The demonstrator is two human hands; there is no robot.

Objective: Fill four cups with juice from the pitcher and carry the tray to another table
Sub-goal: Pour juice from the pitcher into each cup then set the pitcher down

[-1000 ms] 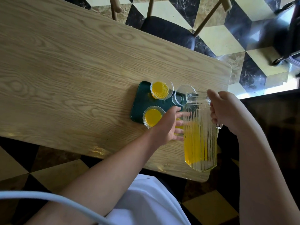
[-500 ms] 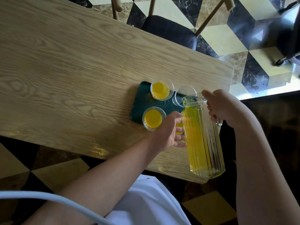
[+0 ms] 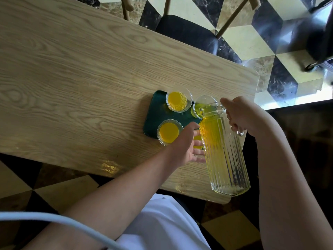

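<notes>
We see the ribbed clear glass pitcher (image 3: 222, 150) tipped further than a second ago, juice now entering the far-right clear cup (image 3: 201, 107) on the dark green tray (image 3: 158, 112). Right hand (image 3: 241, 116) grips its handle; left hand (image 3: 183, 143) wraps the near-right cup.

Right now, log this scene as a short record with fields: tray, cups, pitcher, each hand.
tray: dark green tray near the right end of the wooden table
full cups: far-left cup and near-left cup hold orange juice
cup being filled: far-right cup, under the pitcher's spout
fourth cup: near-right cup, mostly hidden, juice visible
pitcher: ribbed glass pitcher tilted toward the tray
right hand: grips the pitcher handle
left hand: around the near-right cup
</notes>
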